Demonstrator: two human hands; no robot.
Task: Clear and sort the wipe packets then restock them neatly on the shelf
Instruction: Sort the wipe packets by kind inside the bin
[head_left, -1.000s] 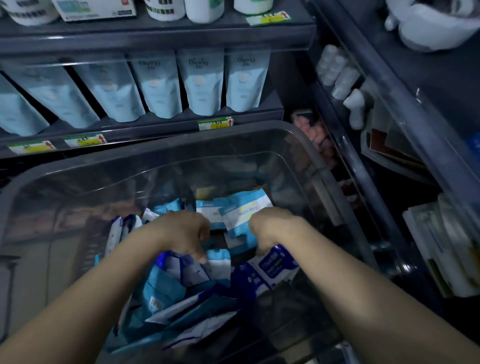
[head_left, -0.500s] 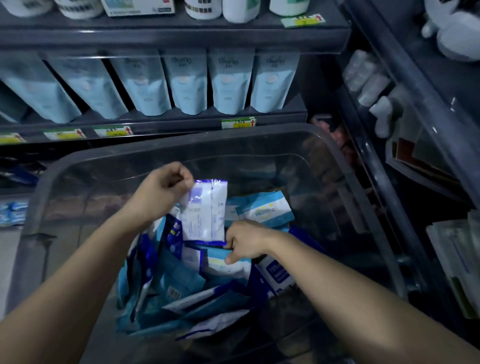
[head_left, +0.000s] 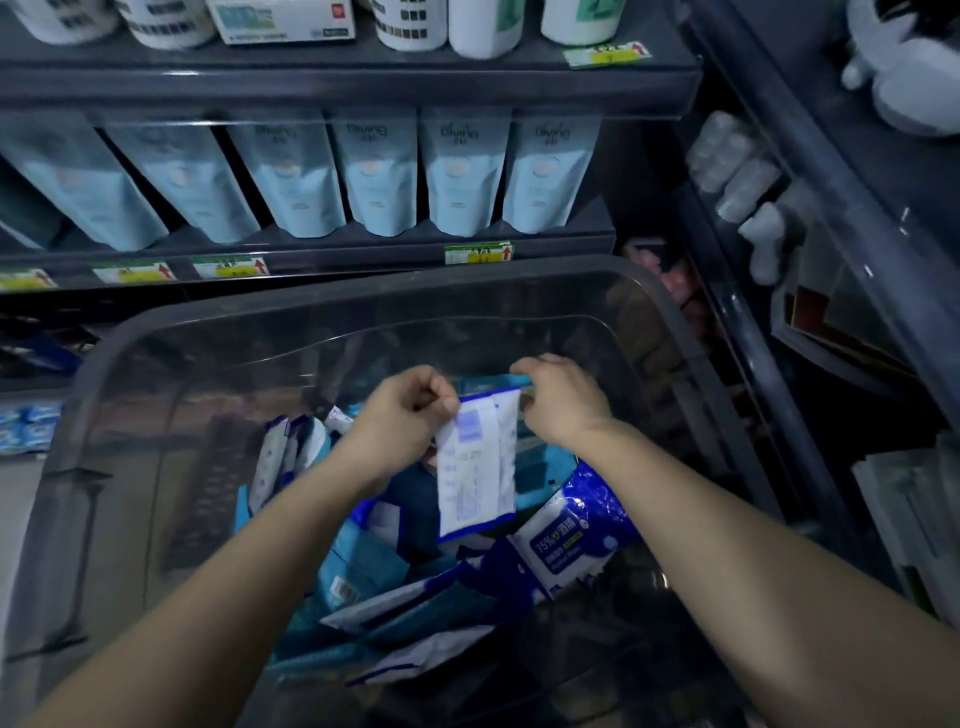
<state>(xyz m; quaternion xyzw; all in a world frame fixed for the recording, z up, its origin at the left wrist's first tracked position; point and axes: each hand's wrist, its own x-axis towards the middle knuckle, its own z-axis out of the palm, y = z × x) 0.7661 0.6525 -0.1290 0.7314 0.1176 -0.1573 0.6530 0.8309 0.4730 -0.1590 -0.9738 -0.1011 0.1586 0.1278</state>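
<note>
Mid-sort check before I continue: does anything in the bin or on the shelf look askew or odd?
Only the wipe packets in the clear bin: a jumbled heap, tilted and overlapping, dark-blue and light-blue kinds mixed. The shelf pouches stand in a tidy row.

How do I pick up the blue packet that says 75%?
Pinch the blue 75% packet by its upper right end, coming from above on the right. It lies face up, slanted on the heap; that end sticks up bare, the lower end looks tucked among others.
</note>
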